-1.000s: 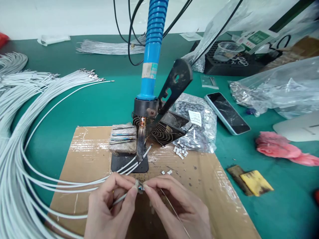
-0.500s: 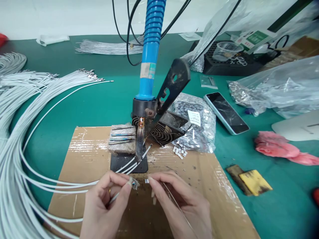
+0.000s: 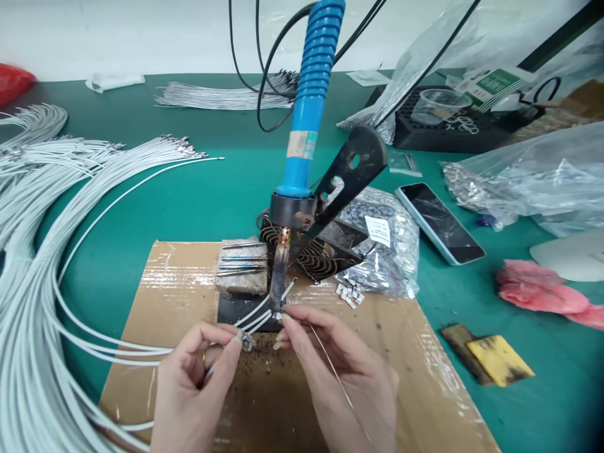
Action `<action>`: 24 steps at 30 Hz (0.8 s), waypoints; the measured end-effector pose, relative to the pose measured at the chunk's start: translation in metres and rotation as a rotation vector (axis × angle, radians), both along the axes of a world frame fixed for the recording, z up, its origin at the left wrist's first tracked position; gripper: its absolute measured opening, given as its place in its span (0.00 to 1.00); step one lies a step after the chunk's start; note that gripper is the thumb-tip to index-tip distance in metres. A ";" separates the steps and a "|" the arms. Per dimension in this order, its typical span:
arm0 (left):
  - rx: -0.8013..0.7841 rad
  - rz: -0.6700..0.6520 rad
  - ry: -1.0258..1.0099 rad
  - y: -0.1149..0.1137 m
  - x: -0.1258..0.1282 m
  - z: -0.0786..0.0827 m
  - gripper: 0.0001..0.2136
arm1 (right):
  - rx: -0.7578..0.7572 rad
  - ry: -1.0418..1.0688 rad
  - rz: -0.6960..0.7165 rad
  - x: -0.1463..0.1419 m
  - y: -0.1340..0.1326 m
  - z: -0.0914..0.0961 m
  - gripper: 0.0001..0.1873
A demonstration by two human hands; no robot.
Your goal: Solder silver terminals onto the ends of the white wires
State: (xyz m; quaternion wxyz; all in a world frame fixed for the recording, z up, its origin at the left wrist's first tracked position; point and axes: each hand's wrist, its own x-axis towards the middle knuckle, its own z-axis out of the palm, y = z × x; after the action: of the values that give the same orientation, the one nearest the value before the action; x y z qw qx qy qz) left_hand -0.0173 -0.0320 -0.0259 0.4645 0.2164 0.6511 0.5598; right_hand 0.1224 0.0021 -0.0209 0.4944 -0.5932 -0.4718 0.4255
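My left hand [image 3: 195, 384] pinches a small shiny connector [image 3: 247, 341] between thumb and forefinger, apparently on the end of a white cable that runs back through the palm. My right hand [image 3: 342, 377] grips a small silvery metal piece [image 3: 277, 316] at its fingertips, right at the tip of a blue-handled soldering iron [image 3: 309, 119]. A thin wire, which looks like solder [image 3: 334, 368], also passes through the right hand. The iron hangs tip down in a black metal holder [image 3: 352, 170]. Loose white cable ends [image 3: 259, 322] lie behind the left fingertips, by the iron tip.
A thick bundle of white cables [image 3: 42, 302] sweeps along the left. Cardboard [image 3: 160, 277] covers the worktop, with a block holding metal pins [image 3: 241, 283] on it. Small metal pieces [image 3: 350, 292], a plastic bag [image 3: 396, 251], a phone [image 3: 441, 223] and a yellow sponge [image 3: 501, 360] lie rightward.
My right hand has moved the small metal piece up and away to the iron's tip. My left hand stays low with its connector, now farther from the right. The view has shifted slightly left.
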 end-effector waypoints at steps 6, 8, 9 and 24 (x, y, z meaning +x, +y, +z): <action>-0.003 0.012 -0.024 0.001 0.001 0.000 0.11 | 0.073 -0.020 0.030 0.000 0.003 -0.004 0.05; -0.007 0.021 -0.037 0.001 0.001 0.000 0.12 | 0.083 -0.023 0.032 -0.002 0.003 -0.003 0.05; -0.005 0.017 -0.039 0.000 0.001 0.000 0.11 | 0.086 -0.031 0.035 -0.001 0.003 -0.003 0.05; -0.020 -0.053 0.044 -0.002 0.004 0.001 0.07 | -0.044 -0.295 0.028 0.062 0.018 -0.034 0.17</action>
State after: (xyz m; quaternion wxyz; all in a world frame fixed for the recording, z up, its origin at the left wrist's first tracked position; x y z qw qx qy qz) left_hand -0.0138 -0.0343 -0.0253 0.4669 0.2411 0.6609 0.5358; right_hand 0.1840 0.0200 -0.0552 0.4006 -0.6532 -0.5382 0.3511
